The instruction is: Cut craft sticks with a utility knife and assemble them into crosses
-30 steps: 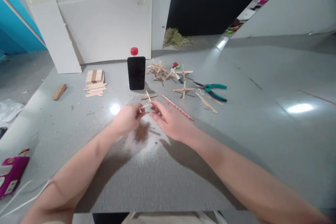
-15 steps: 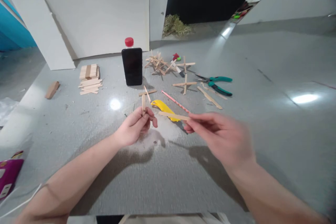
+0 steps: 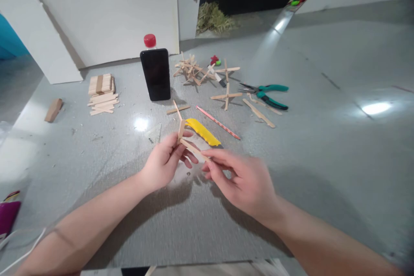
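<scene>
Sticks (image 3: 181, 129) are in both your hands: your left hand (image 3: 164, 160) pinches one, tilted upward between thumb and fingers, and your right hand (image 3: 242, 179) grips another near its close end, its far tip reaching your left. I cannot tell whether those two are joined or only touching. As far as the work shows, two crosses (image 3: 227, 95) are already formed beyond your right hand, and a heap (image 3: 190, 70) of crossed pieces lies farther off, ahead of your left. The pair you hold shows no cross. Still uncrossed are the bundle (image 3: 101, 84) and loose sticks (image 3: 103, 102), well beyond and left of your left hand. A yellow tool (image 3: 203, 133) lies just past your right.
</scene>
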The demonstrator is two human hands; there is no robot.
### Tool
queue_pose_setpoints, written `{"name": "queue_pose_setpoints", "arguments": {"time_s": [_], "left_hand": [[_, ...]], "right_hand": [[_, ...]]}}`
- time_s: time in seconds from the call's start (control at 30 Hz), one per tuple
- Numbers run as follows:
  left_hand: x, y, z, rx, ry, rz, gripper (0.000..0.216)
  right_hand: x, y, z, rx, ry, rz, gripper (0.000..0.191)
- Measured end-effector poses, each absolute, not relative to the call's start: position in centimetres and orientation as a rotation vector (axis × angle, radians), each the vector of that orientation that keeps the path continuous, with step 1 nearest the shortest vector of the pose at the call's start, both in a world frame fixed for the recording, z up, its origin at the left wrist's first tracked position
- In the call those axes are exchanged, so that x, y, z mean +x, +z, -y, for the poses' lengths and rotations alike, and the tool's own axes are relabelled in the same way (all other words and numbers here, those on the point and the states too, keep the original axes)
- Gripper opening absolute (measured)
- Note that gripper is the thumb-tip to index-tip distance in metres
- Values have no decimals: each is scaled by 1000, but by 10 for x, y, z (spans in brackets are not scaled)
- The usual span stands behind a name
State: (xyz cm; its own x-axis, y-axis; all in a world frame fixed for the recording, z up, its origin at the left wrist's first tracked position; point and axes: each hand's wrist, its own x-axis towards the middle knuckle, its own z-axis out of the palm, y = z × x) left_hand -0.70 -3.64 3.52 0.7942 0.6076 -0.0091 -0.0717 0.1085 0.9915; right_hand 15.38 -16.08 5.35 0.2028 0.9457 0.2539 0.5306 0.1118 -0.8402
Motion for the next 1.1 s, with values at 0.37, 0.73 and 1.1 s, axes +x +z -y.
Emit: {"name": "queue_pose_setpoints", "arguments": {"time_s": [0.37,0.73,1.1], "left_hand": [[-13,35,41,1799,608,-473,40],[-14,27,52,2084,625,-440,66],[-14,28,44,1885,871,-748,17]], "right_hand": [[148,52,158,-1569,370,1640,39],[140,45,154,-1539,559,1491,11],[148,39,156,-1522,788,1564,18]]}}
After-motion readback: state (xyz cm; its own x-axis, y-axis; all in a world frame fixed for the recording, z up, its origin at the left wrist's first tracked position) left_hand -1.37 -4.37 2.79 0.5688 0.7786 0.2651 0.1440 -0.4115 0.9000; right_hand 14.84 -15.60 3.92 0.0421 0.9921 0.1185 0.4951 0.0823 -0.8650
